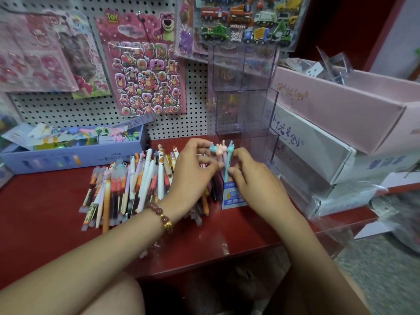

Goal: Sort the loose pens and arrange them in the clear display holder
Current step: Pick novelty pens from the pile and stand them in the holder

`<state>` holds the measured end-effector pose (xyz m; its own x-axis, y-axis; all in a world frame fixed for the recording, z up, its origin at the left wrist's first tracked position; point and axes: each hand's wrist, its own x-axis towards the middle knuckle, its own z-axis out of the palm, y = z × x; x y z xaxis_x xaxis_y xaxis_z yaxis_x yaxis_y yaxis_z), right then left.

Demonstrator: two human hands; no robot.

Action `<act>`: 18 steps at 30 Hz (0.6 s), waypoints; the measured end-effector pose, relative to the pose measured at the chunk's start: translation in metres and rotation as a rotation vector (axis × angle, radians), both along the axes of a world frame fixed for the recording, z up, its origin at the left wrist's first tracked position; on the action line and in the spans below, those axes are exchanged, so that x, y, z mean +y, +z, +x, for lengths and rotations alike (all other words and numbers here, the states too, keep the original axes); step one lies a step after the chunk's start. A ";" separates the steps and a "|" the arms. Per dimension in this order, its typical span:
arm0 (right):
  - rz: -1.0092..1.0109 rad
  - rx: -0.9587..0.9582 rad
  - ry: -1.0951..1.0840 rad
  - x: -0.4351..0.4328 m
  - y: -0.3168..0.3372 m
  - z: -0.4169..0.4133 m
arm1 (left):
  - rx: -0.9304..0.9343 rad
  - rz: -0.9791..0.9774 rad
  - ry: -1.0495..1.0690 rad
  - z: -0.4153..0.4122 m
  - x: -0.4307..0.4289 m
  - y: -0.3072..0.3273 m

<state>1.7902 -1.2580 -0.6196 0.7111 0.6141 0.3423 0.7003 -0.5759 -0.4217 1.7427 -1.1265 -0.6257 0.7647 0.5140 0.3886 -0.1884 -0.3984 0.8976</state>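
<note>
Fingers [204, 165] of left hand [193, 171] and right hand [252, 180] pinch slim animal-capped pens [223, 153] | boxy clear holder [245, 110] behind

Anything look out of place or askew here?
The loose pens lie in a crisscrossed heap on the red shelf, left of the clear display holder. The pink box looks tilted atop a white box. Held animal-topped pens stand upright.

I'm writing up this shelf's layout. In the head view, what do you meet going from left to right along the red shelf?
blue box → pile of loose pens → left hand → animal-topped pens → right hand → stacked boxes
</note>
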 end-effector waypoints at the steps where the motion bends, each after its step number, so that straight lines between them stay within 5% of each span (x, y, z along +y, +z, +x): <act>1: -0.010 -0.034 -0.008 0.000 0.000 -0.001 | 0.001 0.001 0.003 0.001 0.000 0.001; 18: 0.037 -0.078 0.016 0.002 -0.002 -0.004 | -0.008 -0.051 -0.055 -0.003 0.009 0.002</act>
